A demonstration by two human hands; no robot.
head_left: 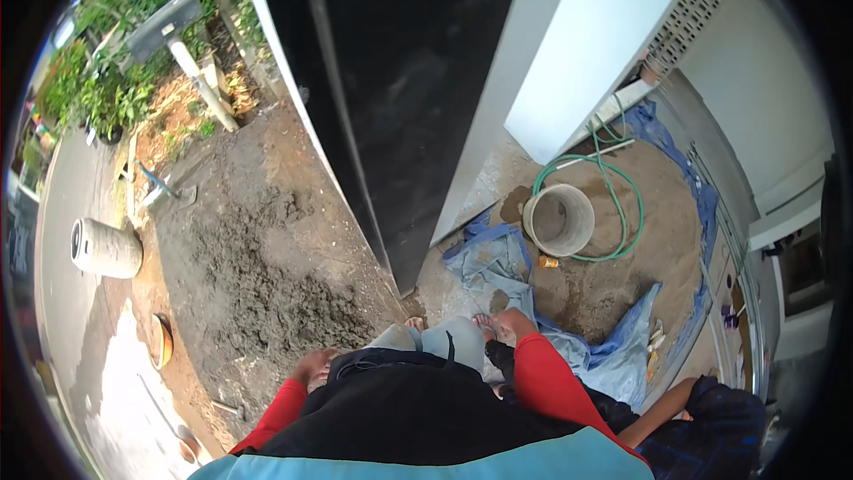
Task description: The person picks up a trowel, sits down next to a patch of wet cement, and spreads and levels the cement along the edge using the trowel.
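Observation:
My left hand (313,366) is low beside my left hip, below a red sleeve, next to the spread of wet grey mortar (267,280) on the ground. My right hand (513,324) hangs by my right knee, near the crumpled blue tarp (493,258). Neither hand shows its fingers clearly, and I make out nothing held in them. Past the right hand, a pale bucket (558,220) stands on a bed of sand (662,204), with a green hose (638,213) looped behind it. An orange-yellow piece (548,261) lies beside the bucket.
A tall black panel (409,80) with white edges rises in front of me. Another person's arm (656,413) is close on my right. At left are a grey drum (107,247) on its side, a yellow-rimmed pail (161,342) and a blue-handled tool (160,182).

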